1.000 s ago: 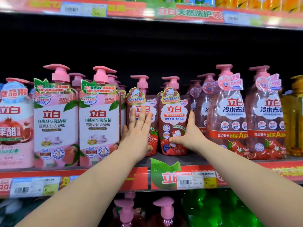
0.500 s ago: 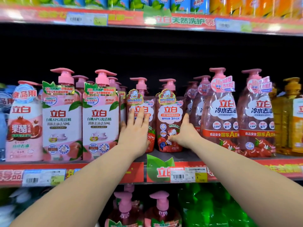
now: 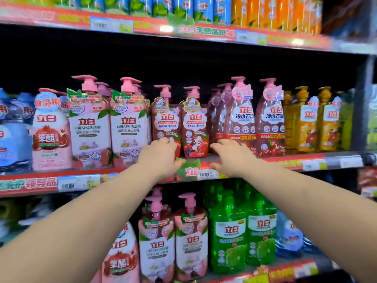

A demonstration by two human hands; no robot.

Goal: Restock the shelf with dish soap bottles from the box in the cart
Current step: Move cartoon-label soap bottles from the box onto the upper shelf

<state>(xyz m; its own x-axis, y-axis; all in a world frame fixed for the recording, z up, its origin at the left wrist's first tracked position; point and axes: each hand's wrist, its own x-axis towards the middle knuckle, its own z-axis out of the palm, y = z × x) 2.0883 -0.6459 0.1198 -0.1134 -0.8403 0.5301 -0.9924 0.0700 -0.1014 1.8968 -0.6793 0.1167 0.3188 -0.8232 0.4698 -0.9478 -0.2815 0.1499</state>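
store shelving [image 3: 346, 160], red price strips [image 3: 30, 183], dark recess

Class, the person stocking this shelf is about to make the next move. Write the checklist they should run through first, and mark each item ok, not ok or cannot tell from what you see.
1. Both hands free: left hand and right hand are open and hold nothing. Ok.
2. The two strawberry-label bottles, left strawberry bottle and right strawberry bottle, stand upright on the shelf. Ok.
3. Their labels face forward. Ok.
4. They line up with the shelf edge: they sit further back than the peach bottles beside them. Not ok.
5. Room behind them for more stock: the depth is dark. Cannot tell.
6. Box and cart within reach: neither is in view. Cannot tell.
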